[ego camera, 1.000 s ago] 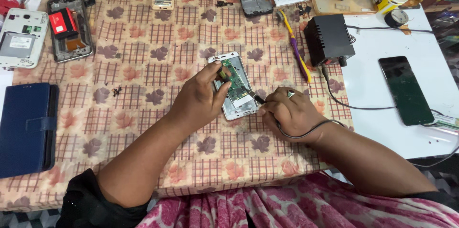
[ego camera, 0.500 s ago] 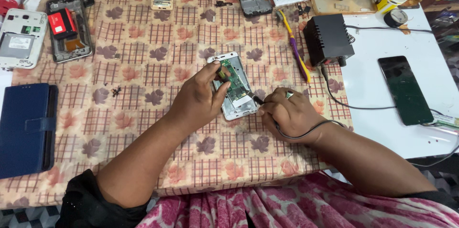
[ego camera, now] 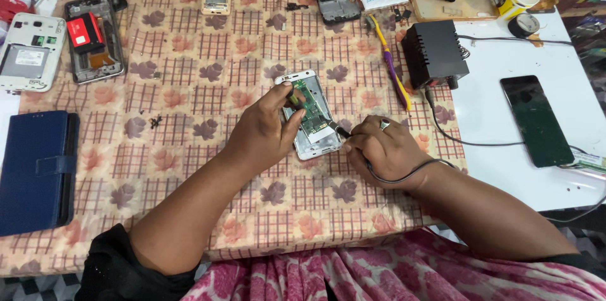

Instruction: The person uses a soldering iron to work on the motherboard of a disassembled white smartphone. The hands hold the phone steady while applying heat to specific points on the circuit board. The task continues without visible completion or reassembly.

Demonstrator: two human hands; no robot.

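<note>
An opened white phone (ego camera: pixel 310 115) is being steadied and probed on the patterned cloth (ego camera: pixel 189 86).

The left hand (ego camera: pixel 262 133) is being laid palm-down, wrist bent inward, its thumb and forefinger spread and pressed against the phone's near edge, the green board (ego camera: pixel 311 108) lying just beyond the fingertips (ego camera: pixel 291 94). The right hand (ego camera: pixel 382 149) is being curled closed around a dark corded tool (ego camera: pixel 341 130), knuckles up, a ring showing; the tip is being pointed from the fingers toward the phone's lower corner. A black box (ego camera: pixel 434 53) is sitting past the right knuckles.
</note>
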